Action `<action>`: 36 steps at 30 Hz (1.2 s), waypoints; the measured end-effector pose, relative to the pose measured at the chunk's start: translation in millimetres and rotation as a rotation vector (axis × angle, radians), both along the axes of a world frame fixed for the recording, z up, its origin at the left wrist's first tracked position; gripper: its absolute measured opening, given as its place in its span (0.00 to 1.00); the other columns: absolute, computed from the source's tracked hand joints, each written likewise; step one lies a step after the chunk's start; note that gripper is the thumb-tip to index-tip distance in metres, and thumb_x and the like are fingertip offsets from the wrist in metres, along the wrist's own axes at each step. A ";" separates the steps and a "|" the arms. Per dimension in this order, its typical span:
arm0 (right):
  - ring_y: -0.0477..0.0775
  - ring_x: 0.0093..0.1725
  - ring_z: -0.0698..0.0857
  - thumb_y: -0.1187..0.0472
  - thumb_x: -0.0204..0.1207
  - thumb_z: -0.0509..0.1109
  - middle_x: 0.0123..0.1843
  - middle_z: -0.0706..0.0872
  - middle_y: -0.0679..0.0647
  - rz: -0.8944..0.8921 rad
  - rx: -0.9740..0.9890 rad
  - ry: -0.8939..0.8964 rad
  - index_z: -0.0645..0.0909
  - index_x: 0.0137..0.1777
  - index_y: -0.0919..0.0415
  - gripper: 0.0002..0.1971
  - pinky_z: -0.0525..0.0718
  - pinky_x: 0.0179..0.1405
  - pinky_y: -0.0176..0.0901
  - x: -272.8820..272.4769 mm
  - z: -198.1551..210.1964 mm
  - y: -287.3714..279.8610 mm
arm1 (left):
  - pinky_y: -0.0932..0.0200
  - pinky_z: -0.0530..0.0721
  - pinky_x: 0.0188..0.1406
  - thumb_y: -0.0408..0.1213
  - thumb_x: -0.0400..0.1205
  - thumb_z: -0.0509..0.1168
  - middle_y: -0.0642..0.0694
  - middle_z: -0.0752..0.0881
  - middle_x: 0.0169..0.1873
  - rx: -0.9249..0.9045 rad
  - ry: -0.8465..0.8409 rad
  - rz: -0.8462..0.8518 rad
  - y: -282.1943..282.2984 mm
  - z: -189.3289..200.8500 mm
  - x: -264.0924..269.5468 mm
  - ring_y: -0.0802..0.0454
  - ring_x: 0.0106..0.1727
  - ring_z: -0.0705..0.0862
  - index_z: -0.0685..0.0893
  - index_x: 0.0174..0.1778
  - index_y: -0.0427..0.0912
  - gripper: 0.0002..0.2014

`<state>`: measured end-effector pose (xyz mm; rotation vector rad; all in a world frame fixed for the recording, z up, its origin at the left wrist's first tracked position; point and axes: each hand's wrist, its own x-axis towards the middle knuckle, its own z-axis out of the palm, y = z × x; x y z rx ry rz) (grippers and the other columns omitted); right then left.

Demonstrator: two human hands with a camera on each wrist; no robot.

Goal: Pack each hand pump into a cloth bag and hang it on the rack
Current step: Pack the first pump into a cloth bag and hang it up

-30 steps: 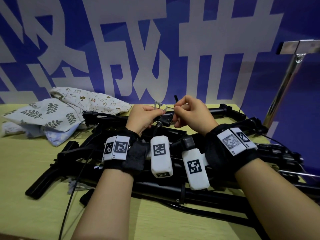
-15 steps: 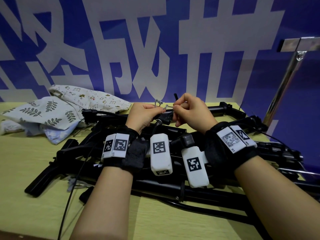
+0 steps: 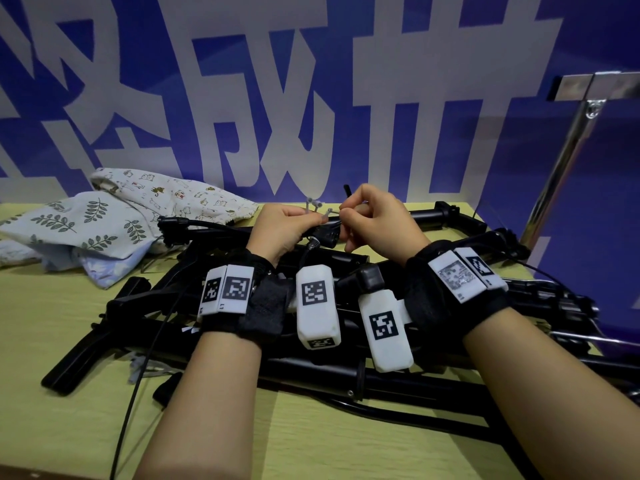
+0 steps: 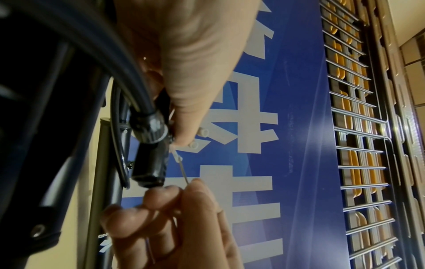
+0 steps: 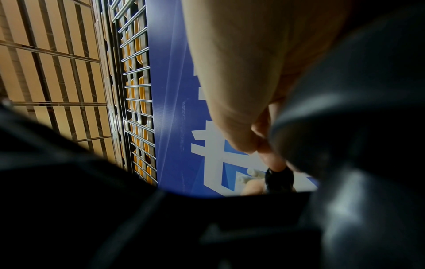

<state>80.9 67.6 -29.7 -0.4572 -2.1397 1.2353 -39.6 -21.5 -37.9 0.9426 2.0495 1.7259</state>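
The black pumps (image 3: 311, 372) lie in a heap on the worktop (image 3: 52, 341). The left hand (image 3: 284, 230) holds the hose head (image 4: 149, 163) of one pump above the heap, fingers curled round it and some small white tips (image 3: 313, 204). The right hand (image 3: 377, 220) is just beside it, its fingers (image 4: 161, 203) pinched together on a thin needle (image 4: 182, 169). The cloth bags (image 3: 104, 223) lie at the back left, near the pumps. The metal rack (image 3: 568, 147) stands at the right.

glossy black plastic pumps (image 3: 363, 382); printed matt cloth bags (image 3: 86, 223); shiny metal rack (image 3: 568, 140); smooth yellowish table (image 3: 311, 445).
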 end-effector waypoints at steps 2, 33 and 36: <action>0.52 0.25 0.83 0.68 0.80 0.62 0.29 0.85 0.54 -0.005 -0.004 0.005 0.73 0.44 0.61 0.04 0.87 0.34 0.42 -0.2 -0.3 0.0 | 0.77 0.71 0.18 0.34 0.76 0.72 0.49 0.85 0.29 -0.001 0.009 -0.001 -0.3 0.4 0.6 0.70 0.18 0.78 0.90 0.47 0.35 0.08; 0.50 0.25 0.81 0.68 0.72 0.75 0.36 0.84 0.58 -0.007 -0.078 -0.121 0.81 0.47 0.68 0.08 0.82 0.22 0.31 -3.8 -5.4 8.5 | 0.71 0.74 0.30 0.32 0.77 0.70 0.57 0.82 0.20 -0.106 0.267 -0.153 2.8 -2.3 -1.0 0.67 0.23 0.76 0.88 0.36 0.37 0.05; 0.52 0.27 0.82 0.69 0.73 0.74 0.33 0.83 0.56 0.019 -0.067 -0.114 0.79 0.44 0.65 0.06 0.84 0.26 0.34 -3.7 -6.1 9.5 | 0.73 0.73 0.28 0.33 0.77 0.70 0.58 0.81 0.18 -0.091 0.286 -0.156 2.4 -1.7 -0.7 0.69 0.21 0.75 0.89 0.38 0.37 0.04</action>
